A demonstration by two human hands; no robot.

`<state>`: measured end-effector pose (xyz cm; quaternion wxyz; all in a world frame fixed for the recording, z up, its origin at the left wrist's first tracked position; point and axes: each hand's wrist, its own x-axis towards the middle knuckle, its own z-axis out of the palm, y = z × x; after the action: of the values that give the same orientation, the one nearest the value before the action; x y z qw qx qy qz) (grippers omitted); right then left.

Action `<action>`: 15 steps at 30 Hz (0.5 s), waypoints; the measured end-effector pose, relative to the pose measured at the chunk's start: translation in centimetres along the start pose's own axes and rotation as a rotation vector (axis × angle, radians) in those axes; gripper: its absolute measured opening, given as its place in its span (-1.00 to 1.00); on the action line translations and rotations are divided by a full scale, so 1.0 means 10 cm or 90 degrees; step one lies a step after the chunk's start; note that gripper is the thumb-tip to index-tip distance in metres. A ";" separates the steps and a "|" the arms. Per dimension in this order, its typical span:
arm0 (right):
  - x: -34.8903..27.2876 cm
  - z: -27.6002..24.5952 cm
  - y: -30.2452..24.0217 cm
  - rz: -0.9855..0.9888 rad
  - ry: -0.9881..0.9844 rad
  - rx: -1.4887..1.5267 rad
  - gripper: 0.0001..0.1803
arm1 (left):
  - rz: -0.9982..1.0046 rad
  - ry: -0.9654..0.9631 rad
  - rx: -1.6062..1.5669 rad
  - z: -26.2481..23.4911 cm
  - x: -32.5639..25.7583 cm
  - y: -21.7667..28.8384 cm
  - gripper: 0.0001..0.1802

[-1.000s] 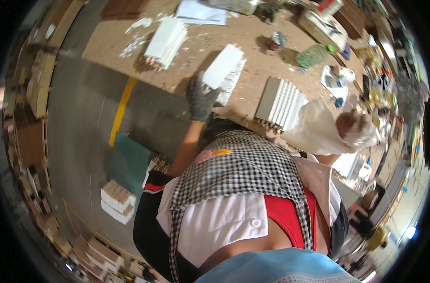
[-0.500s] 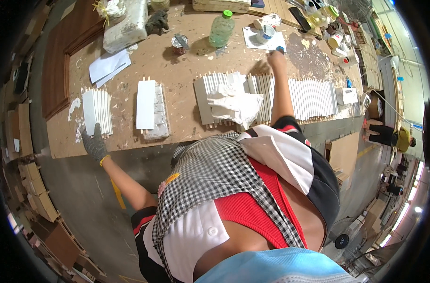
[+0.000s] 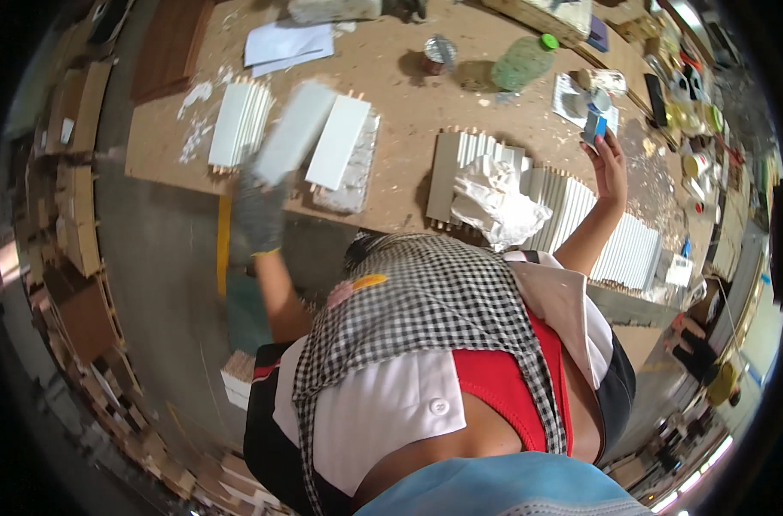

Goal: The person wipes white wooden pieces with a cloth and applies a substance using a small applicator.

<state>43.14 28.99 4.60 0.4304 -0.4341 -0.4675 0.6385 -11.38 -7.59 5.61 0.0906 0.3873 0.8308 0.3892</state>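
My left hand wears a grey glove and grips the near end of a long white panel, which is blurred and lifted over the wooden workbench. That panel hangs between a stack of white panels and another white panel lying on a crusty white block. My bare right hand is raised over the right side of the bench and holds a small blue and white object.
Rows of white slats with dowel pins lie along the bench's near right, with a crumpled white bag on them. A green bottle, a tin can and papers sit farther back. White blocks are stacked on the floor.
My left hand has left the far-left stack and now holds a white panel up. My right hand has drawn back from the far bench area with a small blue object.
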 end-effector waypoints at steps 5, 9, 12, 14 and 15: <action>-0.34 1.86 0.06 0.048 -0.326 -0.094 -0.38 | 0.134 -0.146 -0.158 0.65 -0.24 0.57 -0.23; -0.59 2.78 0.33 0.055 -0.406 -0.228 -0.42 | 0.217 -0.178 0.019 0.97 -0.36 0.43 0.00; -0.67 2.98 0.53 -0.071 -0.413 -0.353 -0.46 | 0.057 -0.172 -0.202 1.11 -0.38 0.37 0.03; -0.62 3.05 0.59 -0.144 -0.417 -0.405 -0.49 | 0.008 -0.184 -0.297 1.08 -0.40 0.44 0.02; -0.57 3.09 0.59 -0.220 -0.432 -0.442 -0.51 | 0.016 -0.173 -0.256 1.11 -0.38 0.43 0.02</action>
<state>14.18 15.48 5.52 0.1841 -0.2363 -0.8300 0.4704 -1.35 -2.24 0.57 0.2721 0.4202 0.7119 0.4926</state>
